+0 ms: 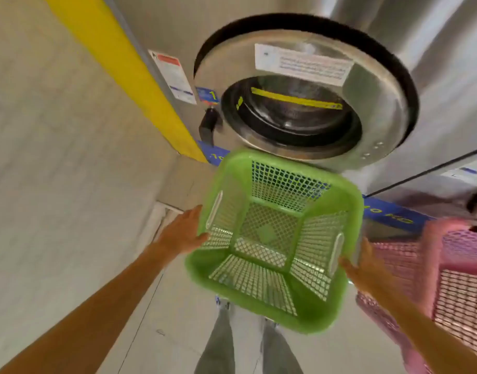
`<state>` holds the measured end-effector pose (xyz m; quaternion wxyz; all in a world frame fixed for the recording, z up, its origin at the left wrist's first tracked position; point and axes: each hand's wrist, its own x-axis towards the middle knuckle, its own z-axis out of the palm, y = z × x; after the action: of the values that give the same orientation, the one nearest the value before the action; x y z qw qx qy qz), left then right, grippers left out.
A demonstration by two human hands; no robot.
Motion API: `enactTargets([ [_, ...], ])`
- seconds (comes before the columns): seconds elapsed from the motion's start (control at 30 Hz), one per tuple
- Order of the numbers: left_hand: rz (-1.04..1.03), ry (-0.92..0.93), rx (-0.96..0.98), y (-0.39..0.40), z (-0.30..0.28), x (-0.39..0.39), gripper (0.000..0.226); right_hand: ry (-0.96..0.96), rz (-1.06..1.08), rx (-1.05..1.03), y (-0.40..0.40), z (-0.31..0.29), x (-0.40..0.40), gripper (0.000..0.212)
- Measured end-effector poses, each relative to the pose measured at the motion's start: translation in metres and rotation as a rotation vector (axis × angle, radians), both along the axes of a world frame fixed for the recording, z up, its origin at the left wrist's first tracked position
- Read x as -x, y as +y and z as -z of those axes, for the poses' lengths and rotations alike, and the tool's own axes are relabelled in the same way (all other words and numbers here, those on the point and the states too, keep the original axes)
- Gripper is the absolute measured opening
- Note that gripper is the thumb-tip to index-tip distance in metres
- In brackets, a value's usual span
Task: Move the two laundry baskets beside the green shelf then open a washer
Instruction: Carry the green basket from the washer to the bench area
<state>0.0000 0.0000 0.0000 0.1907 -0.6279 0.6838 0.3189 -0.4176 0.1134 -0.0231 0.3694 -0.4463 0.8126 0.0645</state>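
here both hands grip the empty green basket.

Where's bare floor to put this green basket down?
Bare floor lies left of the green basket, between the wall and the legs. The right is crowded: the pink basket sits beside the right hand, and the washer stands ahead.

Between the hands, the green laundry basket is glossy moulded plastic with mesh walls. Right of the right hand, the pink basket looks like the same plastic, though blurred. Beyond the hands, the washer door is brushed stainless metal with a paper-like label.
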Motion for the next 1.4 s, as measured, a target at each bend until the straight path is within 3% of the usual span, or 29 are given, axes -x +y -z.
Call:
enactTargets([
  [0.13, -0.156, 0.017, 0.069, -0.01, 0.042, 0.01, 0.084, -0.046, 0.096, 0.116, 0.001, 0.025, -0.006, 0.073],
  [0.27, -0.323, 0.131, 0.183, -0.003, 0.064, 0.021, 0.07, 0.002, 0.042, 0.128, 0.0, 0.027, -0.009, 0.06],
  [0.4, -0.419, 0.164, 0.142, 0.037, 0.057, 0.005, 0.068, 0.069, -0.009, 0.01, -0.001, 0.013, -0.023, 0.058],
  [0.53, -0.529, 0.24, 0.071, 0.115, 0.042, -0.054, 0.06, 0.071, -0.197, -0.093, -0.018, -0.004, -0.065, 0.054],
  [0.7, -0.873, 0.235, 0.06, 0.256, 0.03, -0.151, 0.056, 0.047, -0.646, -0.064, -0.026, -0.018, -0.188, 0.054],
  [0.93, -1.365, 0.072, 0.041, 0.471, 0.032, -0.258, 0.035, -0.035, -1.006, -0.166, 0.044, -0.007, -0.397, 0.051],
  [1.13, -1.682, 0.098, 0.065, 0.618, 0.062, -0.316, 0.035, 0.004, -0.993, -0.269, 0.142, 0.027, -0.534, 0.048],
  [1.4, -1.77, 0.097, 0.125, 0.71, 0.12, -0.368, 0.045, 0.05, -1.048, -0.251, 0.235, 0.08, -0.642, 0.055],
])
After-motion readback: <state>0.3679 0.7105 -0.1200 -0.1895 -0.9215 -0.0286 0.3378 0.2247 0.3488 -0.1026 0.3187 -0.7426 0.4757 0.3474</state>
